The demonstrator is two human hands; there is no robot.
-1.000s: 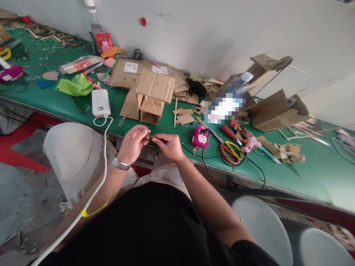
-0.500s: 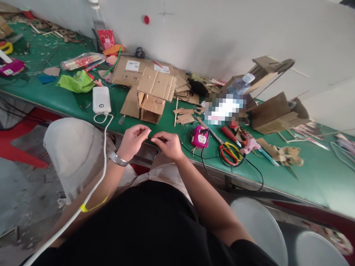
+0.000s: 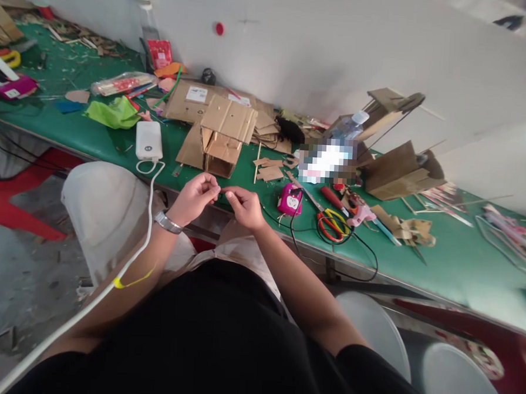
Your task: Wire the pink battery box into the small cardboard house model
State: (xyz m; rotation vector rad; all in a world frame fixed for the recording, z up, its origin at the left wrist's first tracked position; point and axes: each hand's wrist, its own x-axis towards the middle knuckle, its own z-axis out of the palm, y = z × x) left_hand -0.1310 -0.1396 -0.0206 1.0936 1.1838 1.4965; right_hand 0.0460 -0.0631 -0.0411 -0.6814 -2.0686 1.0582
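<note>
At the table's front edge, my left hand (image 3: 193, 198) has its thumb and fingers pressed together in a pinch; whatever lies between the tips is too small to make out. My right hand (image 3: 246, 208) is beside it, fingers curled and thumb pressed on the forefinger, whose tip reaches toward the left fingertips. Anything it holds is hidden. Just beyond both hands stands a folded cardboard box structure (image 3: 229, 117) with an open front. Cut cardboard pieces (image 3: 271, 173) and a thin wooden stick (image 3: 258, 161) lie to its right.
On the green table (image 3: 454, 254) are a white power bank (image 3: 149, 139) with its cable running along my left arm, a pink power socket (image 3: 290, 199), scissors (image 3: 332, 225), a pink glue gun (image 3: 361, 215), a plastic bottle (image 3: 354, 125) and a cardboard model (image 3: 399, 172).
My hands have drawn together, and the right forefinger now points at the left fingertips. The whole view has shifted slightly; the things on the table stay where they were.
</note>
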